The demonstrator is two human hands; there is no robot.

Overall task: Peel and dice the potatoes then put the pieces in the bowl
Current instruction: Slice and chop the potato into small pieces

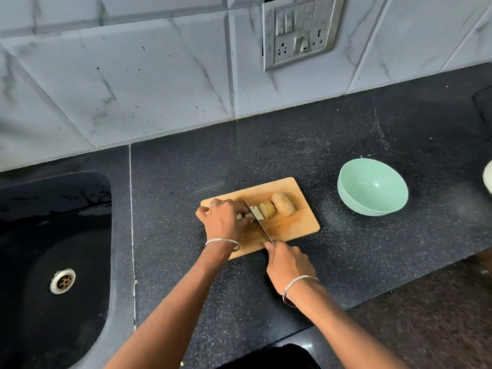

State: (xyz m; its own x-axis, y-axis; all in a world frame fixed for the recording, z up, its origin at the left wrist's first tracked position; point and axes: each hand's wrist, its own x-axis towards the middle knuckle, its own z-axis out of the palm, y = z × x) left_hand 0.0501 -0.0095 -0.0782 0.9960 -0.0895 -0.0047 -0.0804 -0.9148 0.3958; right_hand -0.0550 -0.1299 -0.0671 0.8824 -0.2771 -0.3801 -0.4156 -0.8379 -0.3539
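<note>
Potato pieces (240, 216) held by left hand (222, 218); right hand (288, 265) grips knife (262, 226).

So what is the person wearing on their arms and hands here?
No gloves or sleeves in view: both forearms are bare. The left hand has a thin silver-coloured bangle at the wrist and a slim pale ring on one finger. The right hand has a similar thin silver bangle at its wrist.

My left hand (222, 222) reaches forward, palm down, fingers curled over the potato (257, 213). My right hand (288, 265) sits nearer me, wrapped round the knife (262, 228) handle, forearm angled inward.
</note>
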